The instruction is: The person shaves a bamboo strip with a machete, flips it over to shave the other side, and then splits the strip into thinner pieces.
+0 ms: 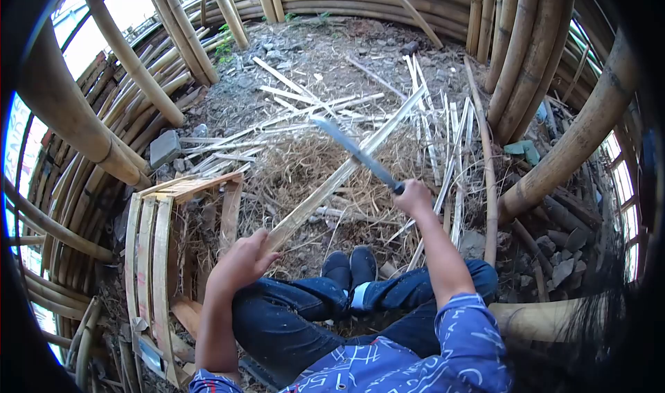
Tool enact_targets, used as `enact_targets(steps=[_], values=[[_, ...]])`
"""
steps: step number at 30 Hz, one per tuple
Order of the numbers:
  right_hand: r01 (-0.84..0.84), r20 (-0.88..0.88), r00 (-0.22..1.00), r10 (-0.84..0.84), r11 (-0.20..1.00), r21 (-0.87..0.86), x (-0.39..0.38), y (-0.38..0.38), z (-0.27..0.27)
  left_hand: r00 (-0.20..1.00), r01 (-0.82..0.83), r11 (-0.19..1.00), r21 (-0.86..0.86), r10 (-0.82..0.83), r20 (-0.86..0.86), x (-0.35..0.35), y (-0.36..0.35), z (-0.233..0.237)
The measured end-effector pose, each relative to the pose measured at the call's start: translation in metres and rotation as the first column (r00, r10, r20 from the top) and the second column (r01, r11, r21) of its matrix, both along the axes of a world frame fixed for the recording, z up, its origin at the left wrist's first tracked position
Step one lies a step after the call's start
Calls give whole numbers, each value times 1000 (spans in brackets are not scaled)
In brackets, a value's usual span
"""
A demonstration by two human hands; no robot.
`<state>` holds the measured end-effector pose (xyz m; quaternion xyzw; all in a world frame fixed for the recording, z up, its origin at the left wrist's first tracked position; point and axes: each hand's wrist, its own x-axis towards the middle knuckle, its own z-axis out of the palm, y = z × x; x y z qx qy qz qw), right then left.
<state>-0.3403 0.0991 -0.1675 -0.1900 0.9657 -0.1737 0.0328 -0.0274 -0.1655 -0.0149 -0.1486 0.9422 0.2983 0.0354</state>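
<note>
My left hand (240,260) is closed around the near end of a long split bamboo strip (315,195), which slants up and away to the right over the ground. In my right hand (414,198) is the dark handle of a long-bladed knife (361,156). Its blade points up and left and crosses the strip at about mid-length, overlapping it in this view. Beneath both lies a heap of fine bamboo shavings (298,171).
Loose bamboo strips (277,123) are scattered ahead and to the right. A wooden crate (154,254) stands by my left side, near a grey block (165,148). Thick bamboo poles (575,150) rise on both sides, with broken stones (564,268) at right. My shoes (350,265) rest on the ground.
</note>
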Motion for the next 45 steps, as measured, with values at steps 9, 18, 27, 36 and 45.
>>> enact_targets(steps=[9, 18, 27, 36, 45], values=[[-315, -115, 948, 296, 924, -218, 88, -20, 24, 1000, 7, 999, 39, -7, 3, 1, 2, 3], [82, -50, 994, -92, 983, -167, 4, 32, 20, 997, 16, 996, 83, -9, -79, 8, 6, 2], [60, -24, 998, -66, 980, -187, 24, 34, 6, 997, 63, 997, -43, -64, -30, -2, 7, 1], [-261, -85, 963, 254, 961, -89, 55, 0, 16, 996, 85, 995, -51, -85, -15, 6, 11, 6], [418, 78, 907, -413, 868, -268, -9, 95, -36, 995, 89, 996, 21, -89, 43, -1, 1, 2]])
